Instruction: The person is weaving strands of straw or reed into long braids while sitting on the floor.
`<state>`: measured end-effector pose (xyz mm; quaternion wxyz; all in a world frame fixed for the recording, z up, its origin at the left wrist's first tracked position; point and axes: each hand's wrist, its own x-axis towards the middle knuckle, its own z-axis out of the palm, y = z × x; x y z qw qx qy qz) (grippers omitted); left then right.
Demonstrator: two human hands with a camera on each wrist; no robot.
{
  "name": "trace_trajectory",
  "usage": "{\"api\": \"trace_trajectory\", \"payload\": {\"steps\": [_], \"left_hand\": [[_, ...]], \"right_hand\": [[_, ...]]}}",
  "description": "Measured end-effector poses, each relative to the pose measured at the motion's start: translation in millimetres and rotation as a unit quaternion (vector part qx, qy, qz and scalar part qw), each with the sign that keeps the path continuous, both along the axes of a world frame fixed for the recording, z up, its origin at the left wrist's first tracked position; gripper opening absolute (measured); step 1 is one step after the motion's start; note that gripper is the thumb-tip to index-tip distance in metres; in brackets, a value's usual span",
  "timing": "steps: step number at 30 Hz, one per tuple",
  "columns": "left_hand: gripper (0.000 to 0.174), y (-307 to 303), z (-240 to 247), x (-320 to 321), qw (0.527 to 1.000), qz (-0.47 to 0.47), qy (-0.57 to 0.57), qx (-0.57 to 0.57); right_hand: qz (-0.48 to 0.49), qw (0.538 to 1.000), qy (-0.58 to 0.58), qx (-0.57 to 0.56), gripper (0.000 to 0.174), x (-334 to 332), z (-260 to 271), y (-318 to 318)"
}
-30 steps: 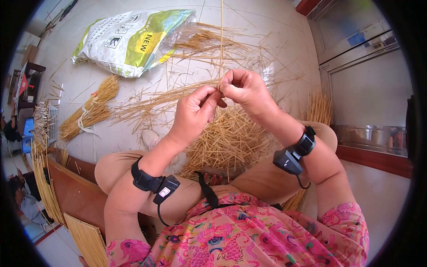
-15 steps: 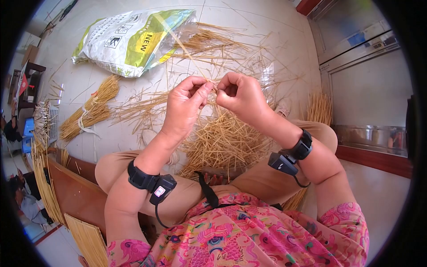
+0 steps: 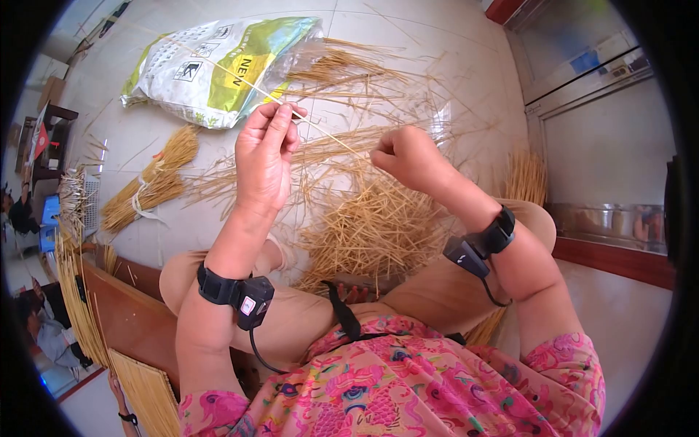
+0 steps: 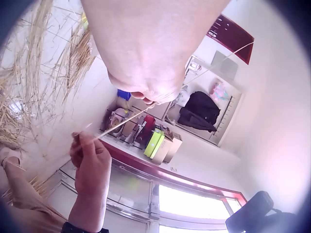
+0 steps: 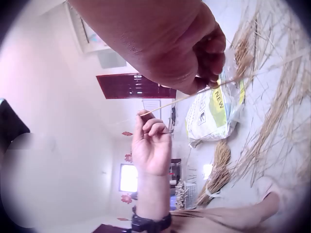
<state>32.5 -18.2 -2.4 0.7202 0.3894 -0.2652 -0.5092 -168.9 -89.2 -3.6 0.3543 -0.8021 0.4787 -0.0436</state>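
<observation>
A long thin straw stalk (image 3: 328, 135) runs between the two hands and slants on past the left one toward the upper left. The left hand (image 3: 263, 160) pinches it between thumb and fingers, in front of the bag's lower edge. At the stalk's near end, the right hand (image 3: 413, 159) pinches it with curled fingers, palm turned down. In the right wrist view the stalk (image 5: 177, 101) passes the right fingertips and reaches the left hand (image 5: 153, 150). Below the hands, a heap of short straw pieces (image 3: 371, 233) lies between the person's legs.
A white and green printed bag (image 3: 196, 69) lies on the tiled floor, straw spilling from its mouth. To the left is a tied straw bundle (image 3: 149, 182). Loose straw is strewn ahead, a brown wooden board (image 3: 131, 309) stands left, and a glazed metal door (image 3: 604, 138) right.
The hands, close together before, have drawn apart. The left hand moved to the left and up; the right moved slightly right. The stalk swung from upright to slanting toward the upper left.
</observation>
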Motion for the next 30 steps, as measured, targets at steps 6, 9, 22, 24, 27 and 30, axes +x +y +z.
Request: {"api": "trace_trajectory", "payload": {"steps": [6, 9, 22, 24, 27, 30], "left_hand": [[0.008, 5, -1, -3, 0.995, -0.025, -0.094, 0.034], [0.009, 9, -4, -15, 0.989, -0.052, -0.128, 0.055], [0.011, 19, -31, -50, 0.939, -0.177, -0.274, 0.112], [0.012, 19, -33, -50, 0.929, -0.191, -0.296, 0.116], [0.017, 15, -31, -48, 0.926, -0.196, -0.304, 0.104], [0.028, 7, -16, -47, 0.946, -0.147, -0.284, 0.053]], "right_hand": [[0.066, 0.991, -0.085, -0.076, 0.014, -6, -12, 2], [0.001, 0.989, -0.149, 0.019, 0.017, 10, 15, 4], [-0.084, 0.91, -0.401, 0.071, 0.017, 23, 18, -7], [-0.078, 0.916, -0.386, 0.076, 0.017, 22, 20, -11], [-0.076, 0.911, -0.397, 0.086, 0.015, 19, 29, -13], [-0.082, 0.887, -0.441, 0.108, 0.015, 18, 41, -14]]}}
